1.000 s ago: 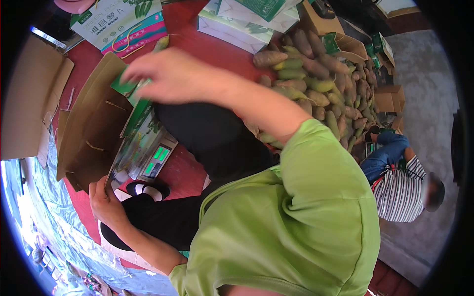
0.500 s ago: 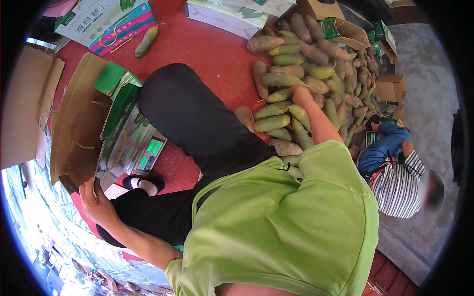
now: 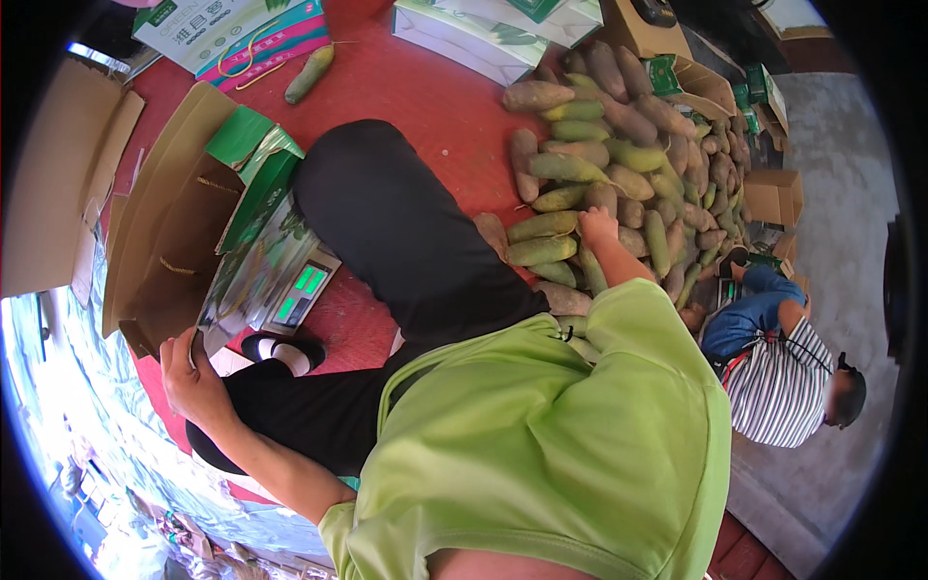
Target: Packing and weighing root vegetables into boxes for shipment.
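Firstly, left hand (image 3: 191, 382): between eight and nine o'clock, with the near edge of the open carton pinched between thumb and fingers.
Right hand (image 3: 598, 228): at two o'clock, lowered onto the root pile with its fingers bent; whether a root was gripped could not be told.
Root pile (image 3: 631, 184): spread from one to three o'clock over the red floor (image 3: 425, 106), with green and brown long roots heaped together; a brown root (image 3: 600, 198) was seen right at the right fingertips.
Open carton (image 3: 174, 222): between nine and ten o'clock, its brown inside shown and its green flap (image 3: 240, 137) turned outward; cord loops were hung along the inner wall.
Scale (image 3: 305, 293): at nine o'clock, its green displays lit, partly hidden by the carton's printed side.
Lone root (image 3: 309, 75): laid at eleven o'clock, well apart from the pile, just beside a white carry box (image 3: 208, 39) with pink and teal sides.
Pale boxes (image 3: 474, 43): set at twelve o'clock, near the pile's upper end.
Co-worker (image 3: 783, 387): seen between three and four o'clock, dressed in a striped shirt, beyond the pile.
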The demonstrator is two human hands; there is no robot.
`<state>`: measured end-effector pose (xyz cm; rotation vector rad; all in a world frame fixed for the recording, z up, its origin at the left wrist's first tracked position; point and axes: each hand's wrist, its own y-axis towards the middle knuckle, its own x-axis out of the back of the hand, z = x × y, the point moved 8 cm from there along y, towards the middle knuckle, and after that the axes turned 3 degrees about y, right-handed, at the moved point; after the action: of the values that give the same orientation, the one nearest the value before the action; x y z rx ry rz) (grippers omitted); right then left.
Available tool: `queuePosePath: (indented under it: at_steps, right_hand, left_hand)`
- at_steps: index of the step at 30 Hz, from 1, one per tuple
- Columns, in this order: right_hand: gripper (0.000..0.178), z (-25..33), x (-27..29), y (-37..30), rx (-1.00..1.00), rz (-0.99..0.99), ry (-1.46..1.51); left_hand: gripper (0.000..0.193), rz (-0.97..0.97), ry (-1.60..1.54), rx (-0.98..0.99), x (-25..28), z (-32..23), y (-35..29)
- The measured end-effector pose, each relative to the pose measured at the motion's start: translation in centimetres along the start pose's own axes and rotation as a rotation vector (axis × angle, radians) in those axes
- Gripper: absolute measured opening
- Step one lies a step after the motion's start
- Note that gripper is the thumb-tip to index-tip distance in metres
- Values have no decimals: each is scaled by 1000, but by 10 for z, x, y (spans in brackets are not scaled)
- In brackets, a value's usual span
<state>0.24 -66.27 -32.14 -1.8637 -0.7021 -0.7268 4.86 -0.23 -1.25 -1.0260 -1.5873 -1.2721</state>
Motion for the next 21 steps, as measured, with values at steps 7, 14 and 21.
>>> queuePosePath:
  at_steps: [7, 14, 21]
  right_hand:
    - [53, 16, 82, -10, 172, -319, 229]
    - [55, 43, 224, -19, 403, -677, 753]
    - [47, 159, 429, -136, 954, -724, 1240]
  left_hand:
    - [13, 57, -54, 74, 5, -1, 1]
    - [12, 55, -41, 104, 4, 7, 1]
    - [13, 51, -3, 104, 6, 8, -3]
